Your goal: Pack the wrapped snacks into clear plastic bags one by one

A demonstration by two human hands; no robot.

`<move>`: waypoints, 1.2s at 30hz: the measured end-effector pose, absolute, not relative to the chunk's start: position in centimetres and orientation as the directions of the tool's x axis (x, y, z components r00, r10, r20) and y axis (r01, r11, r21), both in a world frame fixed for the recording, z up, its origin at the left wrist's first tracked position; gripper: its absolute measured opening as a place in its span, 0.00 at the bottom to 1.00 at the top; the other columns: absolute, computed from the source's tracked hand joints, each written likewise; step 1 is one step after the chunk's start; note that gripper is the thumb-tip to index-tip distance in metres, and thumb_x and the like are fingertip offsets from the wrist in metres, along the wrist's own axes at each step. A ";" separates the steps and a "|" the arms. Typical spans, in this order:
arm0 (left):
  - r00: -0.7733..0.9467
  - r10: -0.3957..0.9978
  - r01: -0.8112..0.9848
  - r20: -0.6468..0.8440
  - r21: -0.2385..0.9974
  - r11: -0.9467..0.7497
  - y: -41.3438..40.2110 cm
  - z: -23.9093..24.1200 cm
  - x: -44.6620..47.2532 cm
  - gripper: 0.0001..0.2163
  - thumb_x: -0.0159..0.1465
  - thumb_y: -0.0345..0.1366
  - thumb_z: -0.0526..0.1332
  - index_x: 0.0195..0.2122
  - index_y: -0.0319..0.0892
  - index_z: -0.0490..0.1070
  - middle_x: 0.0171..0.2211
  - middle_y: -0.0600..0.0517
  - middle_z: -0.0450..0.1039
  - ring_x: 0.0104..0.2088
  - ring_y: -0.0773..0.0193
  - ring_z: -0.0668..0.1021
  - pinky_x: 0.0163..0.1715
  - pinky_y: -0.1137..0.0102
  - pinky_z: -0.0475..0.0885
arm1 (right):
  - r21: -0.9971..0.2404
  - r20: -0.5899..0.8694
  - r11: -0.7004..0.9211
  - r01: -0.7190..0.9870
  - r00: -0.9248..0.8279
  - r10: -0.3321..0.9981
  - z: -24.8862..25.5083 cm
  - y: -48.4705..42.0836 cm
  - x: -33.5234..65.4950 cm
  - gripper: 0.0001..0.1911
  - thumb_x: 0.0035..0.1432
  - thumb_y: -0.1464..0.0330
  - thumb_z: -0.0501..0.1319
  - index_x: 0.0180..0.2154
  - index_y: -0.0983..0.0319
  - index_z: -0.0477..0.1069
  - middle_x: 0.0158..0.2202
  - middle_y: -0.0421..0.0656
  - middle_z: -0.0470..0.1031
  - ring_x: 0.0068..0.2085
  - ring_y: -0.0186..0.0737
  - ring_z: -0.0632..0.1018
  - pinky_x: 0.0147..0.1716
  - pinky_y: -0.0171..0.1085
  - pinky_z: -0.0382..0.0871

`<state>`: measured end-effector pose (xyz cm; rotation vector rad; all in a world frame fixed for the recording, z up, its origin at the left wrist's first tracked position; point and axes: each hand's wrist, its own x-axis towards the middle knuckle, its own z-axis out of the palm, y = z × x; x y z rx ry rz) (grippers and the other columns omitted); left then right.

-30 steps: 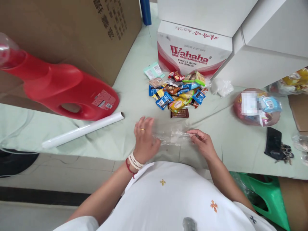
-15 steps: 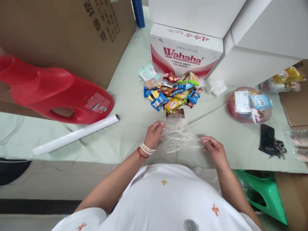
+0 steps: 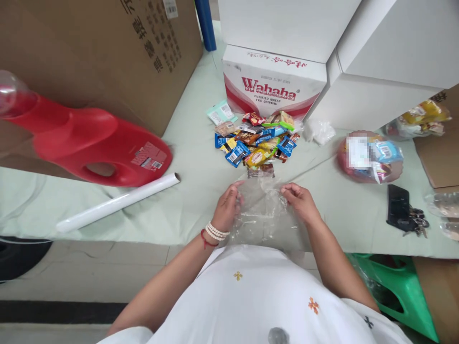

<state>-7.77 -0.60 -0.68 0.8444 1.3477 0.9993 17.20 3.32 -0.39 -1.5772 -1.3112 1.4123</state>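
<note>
A clear plastic bag (image 3: pixel 263 210) is stretched between my two hands above the table's front edge. My left hand (image 3: pixel 226 206), with white beads and a red cord at the wrist, pinches the bag's left side. On the other side, the thumb and fingers of my right hand (image 3: pixel 297 198) grip its upper right edge. Just beyond the bag lies a heap of small wrapped snacks (image 3: pixel 260 143) in blue, yellow, red and brown packets. A brown packet (image 3: pixel 261 170) at the near end of the heap is partly behind the bag's top.
Left are a red jug (image 3: pixel 103 143), a white roll (image 3: pixel 118 203) and a cardboard box (image 3: pixel 107 62). A Wahaha carton (image 3: pixel 274 86) stands behind the snacks. Right are crumpled clear plastic (image 3: pixel 321 131), a bowl of packets (image 3: pixel 344 165), a black case (image 3: pixel 397 205) with keys (image 3: pixel 418 222).
My right hand has moved left and slightly up, closer to my left hand. The bag has opened out and hangs lower toward me. The view has shifted slightly.
</note>
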 end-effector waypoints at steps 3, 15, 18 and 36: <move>-0.323 0.910 0.140 -0.260 0.938 0.318 -0.1 -2.1 -9.3 0.27 0.71 0.58 0.49 0.54 0.42 0.72 0.26 0.55 0.64 0.22 0.68 0.65 0.21 0.72 0.64 | -0.921 -0.340 -0.348 0.174 0.074 0.938 -0.9 3.4 17.8 0.20 0.56 0.49 0.66 0.34 0.59 0.72 0.19 0.33 0.63 0.20 0.32 0.62 0.20 0.33 0.56; 0.315 0.906 0.866 0.283 0.306 -0.396 -1.4 -3.6 -8.8 0.19 0.72 0.36 0.56 0.62 0.56 0.69 0.63 0.48 0.73 0.68 0.49 0.66 0.68 0.36 0.31 | -0.813 -0.414 -0.467 0.348 0.219 0.884 -1.2 0.9 21.6 0.22 0.55 0.47 0.63 0.30 0.60 0.71 0.18 0.33 0.63 0.20 0.33 0.62 0.22 0.34 0.56; 0.341 0.934 0.866 0.110 0.351 -0.357 -0.9 -3.4 -9.3 0.24 0.72 0.46 0.55 0.69 0.51 0.61 0.70 0.43 0.62 0.70 0.45 0.62 0.66 0.31 0.29 | -0.698 -0.345 -0.395 0.597 0.203 0.916 -0.2 1.2 25.1 0.22 0.56 0.48 0.61 0.30 0.61 0.73 0.20 0.37 0.68 0.24 0.36 0.67 0.26 0.36 0.60; 0.369 0.927 0.869 0.063 0.331 -0.369 -2.1 -3.8 -10.0 0.34 0.69 0.57 0.54 0.73 0.50 0.54 0.74 0.44 0.51 0.73 0.45 0.57 0.69 0.36 0.30 | -0.314 0.194 0.641 0.700 -0.614 0.765 6.9 15.1 13.9 0.23 0.71 0.63 0.55 0.63 0.61 0.68 0.59 0.51 0.75 0.50 0.53 0.75 0.52 0.50 0.69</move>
